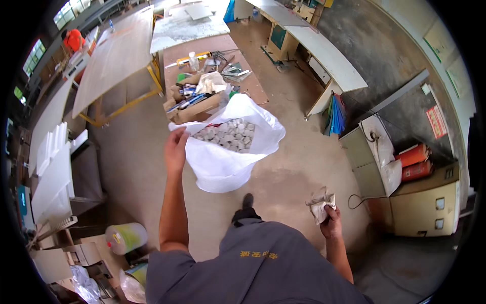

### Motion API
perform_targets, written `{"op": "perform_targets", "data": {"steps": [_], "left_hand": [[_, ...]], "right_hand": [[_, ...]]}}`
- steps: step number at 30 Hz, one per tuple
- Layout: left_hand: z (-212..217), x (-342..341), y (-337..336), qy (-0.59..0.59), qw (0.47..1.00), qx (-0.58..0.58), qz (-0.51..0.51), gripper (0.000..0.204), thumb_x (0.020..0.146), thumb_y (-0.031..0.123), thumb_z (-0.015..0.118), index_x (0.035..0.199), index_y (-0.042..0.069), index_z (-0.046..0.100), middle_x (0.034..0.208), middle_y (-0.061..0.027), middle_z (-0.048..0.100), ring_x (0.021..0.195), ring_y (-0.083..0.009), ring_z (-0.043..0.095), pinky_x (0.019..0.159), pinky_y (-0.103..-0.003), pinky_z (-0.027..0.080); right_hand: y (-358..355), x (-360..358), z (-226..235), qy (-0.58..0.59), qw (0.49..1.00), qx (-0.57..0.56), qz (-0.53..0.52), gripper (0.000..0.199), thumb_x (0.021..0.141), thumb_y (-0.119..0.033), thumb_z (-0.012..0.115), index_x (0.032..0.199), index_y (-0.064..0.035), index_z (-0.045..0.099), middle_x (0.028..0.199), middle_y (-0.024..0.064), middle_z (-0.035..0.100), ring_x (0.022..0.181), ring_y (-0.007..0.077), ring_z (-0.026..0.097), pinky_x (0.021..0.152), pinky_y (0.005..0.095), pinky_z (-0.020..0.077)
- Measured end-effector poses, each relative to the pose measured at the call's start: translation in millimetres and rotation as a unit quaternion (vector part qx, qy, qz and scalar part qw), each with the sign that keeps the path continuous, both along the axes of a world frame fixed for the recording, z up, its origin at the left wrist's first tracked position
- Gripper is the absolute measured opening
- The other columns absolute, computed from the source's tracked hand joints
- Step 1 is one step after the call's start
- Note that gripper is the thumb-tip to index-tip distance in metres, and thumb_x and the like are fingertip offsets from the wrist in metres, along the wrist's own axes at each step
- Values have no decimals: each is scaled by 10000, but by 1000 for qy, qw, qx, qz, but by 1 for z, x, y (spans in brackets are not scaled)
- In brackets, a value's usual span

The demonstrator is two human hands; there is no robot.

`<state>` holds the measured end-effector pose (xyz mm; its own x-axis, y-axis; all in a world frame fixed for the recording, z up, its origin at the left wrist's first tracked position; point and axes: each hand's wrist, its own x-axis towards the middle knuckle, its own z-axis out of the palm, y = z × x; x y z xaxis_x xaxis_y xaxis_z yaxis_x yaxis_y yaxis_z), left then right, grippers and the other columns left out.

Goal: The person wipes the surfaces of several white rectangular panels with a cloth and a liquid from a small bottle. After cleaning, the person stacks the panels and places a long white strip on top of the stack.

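Note:
A large white sack (223,169) stands open in front of me, its mouth spread wide. Inside lie many small, round, whitish-grey pieces (230,136) whose kind I cannot make out. My left hand (176,144) pinches the sack's rim at its left side. Off to the right, well apart from the sack, my right hand (331,223) is closed on a crumpled, stained whitish cloth or paper (320,205). Just beyond the sack, a cardboard box (195,109) full of pens or similar slim tools sits on a brownish table (243,55).
Long worktables (114,61) stretch away at the far left, where a person in orange (74,40) is at work. Red fire extinguishers (415,163) lie by a cabinet (422,210) on the right. A plastic drum (126,238) lies at lower left. A grey-topped counter (324,53) runs along the far right.

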<state>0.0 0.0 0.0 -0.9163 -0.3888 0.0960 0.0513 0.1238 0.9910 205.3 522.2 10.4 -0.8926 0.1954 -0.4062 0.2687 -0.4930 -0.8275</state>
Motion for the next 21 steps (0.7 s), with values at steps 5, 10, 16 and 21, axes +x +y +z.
{"op": "perform_targets", "data": {"steps": [5, 10, 16, 21], "left_hand": [[3, -142, 57, 41, 995, -95, 5, 265, 897, 51, 665, 1157, -6, 664, 981, -61, 690, 871, -122, 632, 801, -262, 513], [-16, -244, 107, 6, 994, -101, 39, 291, 867, 26, 668, 1158, 8, 661, 972, -73, 687, 817, -145, 645, 745, -279, 525], [-8, -369, 97, 18, 949, -263, 173, 256, 878, 79, 663, 1122, 3, 679, 987, -123, 709, 786, -197, 678, 724, -317, 536], [-22, -472, 46, -95, 904, -295, 294, 443, 823, 210, 700, 1218, 18, 639, 1048, -150, 708, 921, -277, 692, 844, -382, 533]], "right_hand": [[45, -125, -10, -13, 998, 1, -66, 364, 940, -63, 585, 1297, -12, 532, 1084, 90, 673, 973, 225, 679, 821, 360, 578], [143, -223, -46, -111, 990, 15, -83, 367, 950, -41, 564, 1313, -91, 541, 1040, 61, 669, 801, 171, 668, 558, 288, 540], [207, -447, -50, -46, 998, 35, 16, 347, 935, -55, 563, 1281, -28, 545, 1075, 71, 659, 894, 192, 671, 698, 320, 562], [218, -637, -17, -10, 980, 75, 185, 419, 909, -64, 576, 1323, -25, 525, 1160, 89, 654, 1016, 200, 668, 864, 323, 552]]}}
